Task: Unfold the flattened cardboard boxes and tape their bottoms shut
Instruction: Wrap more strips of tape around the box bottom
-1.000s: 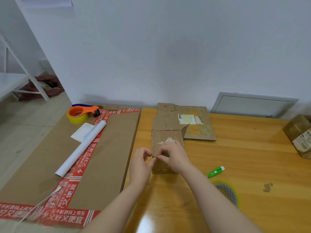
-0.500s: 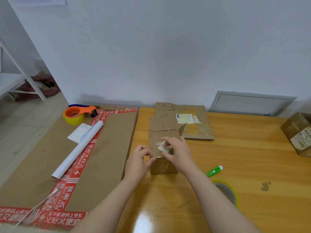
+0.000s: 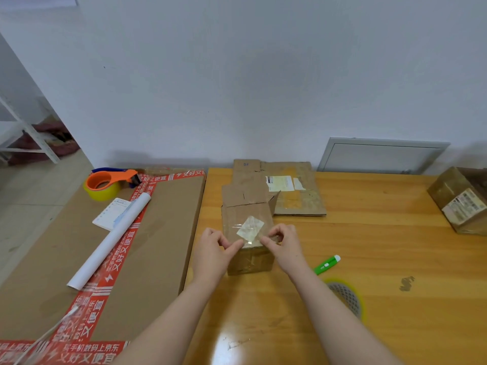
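Firstly, left hand [image 3: 214, 248]: thumb and forefinger pinch the left end of a clear tape strip [image 3: 250, 229], just below frame centre
Right hand [image 3: 286, 242]: fingers curled, pinching the strip's right end; the strip spans the gap between both hands
Tape strip: thin, limp and sticky, likely to curl onto itself; a white paper scrap clings to it; best held taut by the ends
Small cardboard box [image 3: 249, 262]: under and between the hands at frame centre, on the wooden table [image 3: 382, 259]; whether the strip touches its top face I cannot tell
Box handling: light, with stiff walls; probably slides on the glossy table unless braced; grip at the side walls
Flattened boxes [image 3: 292, 201]: just behind it, toward the wall
Tape dispenser [image 3: 108, 183]: upper left, well apart from both hands
Green pen-shaped tool [image 3: 326, 264]: right of the right wrist
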